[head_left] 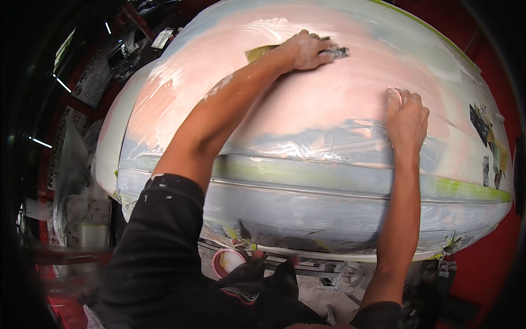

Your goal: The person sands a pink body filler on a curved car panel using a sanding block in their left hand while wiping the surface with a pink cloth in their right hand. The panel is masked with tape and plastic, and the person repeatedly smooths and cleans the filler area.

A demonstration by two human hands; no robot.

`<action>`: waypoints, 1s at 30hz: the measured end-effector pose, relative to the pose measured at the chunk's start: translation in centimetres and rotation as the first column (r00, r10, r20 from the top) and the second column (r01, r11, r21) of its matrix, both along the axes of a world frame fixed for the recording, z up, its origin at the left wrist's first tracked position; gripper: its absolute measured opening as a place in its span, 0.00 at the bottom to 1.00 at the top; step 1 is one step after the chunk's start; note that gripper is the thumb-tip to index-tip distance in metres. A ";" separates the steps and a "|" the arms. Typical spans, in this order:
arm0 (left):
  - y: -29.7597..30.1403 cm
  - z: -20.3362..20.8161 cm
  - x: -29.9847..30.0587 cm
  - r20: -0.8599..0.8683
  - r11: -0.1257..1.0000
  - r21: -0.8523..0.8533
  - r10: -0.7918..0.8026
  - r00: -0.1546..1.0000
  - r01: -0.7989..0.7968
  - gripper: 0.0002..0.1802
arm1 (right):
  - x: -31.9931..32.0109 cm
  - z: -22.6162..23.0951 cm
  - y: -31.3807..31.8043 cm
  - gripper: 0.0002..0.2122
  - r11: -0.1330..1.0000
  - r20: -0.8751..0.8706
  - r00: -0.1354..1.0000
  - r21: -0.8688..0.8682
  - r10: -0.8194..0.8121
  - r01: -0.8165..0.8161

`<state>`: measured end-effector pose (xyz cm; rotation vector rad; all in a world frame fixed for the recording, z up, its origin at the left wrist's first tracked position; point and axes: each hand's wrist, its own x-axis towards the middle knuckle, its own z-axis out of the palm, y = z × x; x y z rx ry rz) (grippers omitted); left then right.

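A large curved vehicle body panel (329, 104), wet and streaked, spreads out before me. It is patched in pale pink, white and grey-blue. On its far middle part, my left hand (309, 50) is closed over a strip of sandpaper, pressing it to the surface. The olive end of the sandpaper (260, 52) sticks out at the left, and a dark end shows past my fingers at the right; whether a block lies under my palm is hidden. Further right, my right hand (407, 120) grips a small pink sponge-like piece (396, 95) against the panel, mostly covered by my fingers.
Worn sandpaper pieces (485, 129) cling to the panel's right side. A pink bucket (223, 262) with pale contents stands on the floor below the near edge. Plastic-wrapped items (74, 175) and clutter line the left. Red surface (490, 257) shows at the right.
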<state>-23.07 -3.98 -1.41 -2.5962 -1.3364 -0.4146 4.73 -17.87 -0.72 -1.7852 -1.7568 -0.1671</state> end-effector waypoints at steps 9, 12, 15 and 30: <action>-1.8 -0.6 -3.0 -0.049 0.942 0.116 -0.312 0.949 0.316 0.32 | 0.0 1.2 -0.6 0.17 1.000 -0.062 0.998 0.005 0.026 -0.026; 2.1 0.0 -1.7 -0.034 1.000 -0.002 -0.030 0.999 0.030 0.32 | -0.4 0.8 -0.4 0.17 1.000 -0.002 1.000 0.014 0.012 -0.012; -1.5 0.6 -1.2 -0.037 0.998 -0.064 -0.028 0.999 0.026 0.33 | 0.5 0.1 -0.4 0.17 1.000 -0.009 1.000 -0.013 -0.009 0.009; -3.5 1.2 -3.0 -0.056 0.983 -0.096 0.149 0.987 -0.154 0.32 | 0.5 0.2 -0.9 0.18 1.000 0.018 1.000 0.015 0.025 -0.025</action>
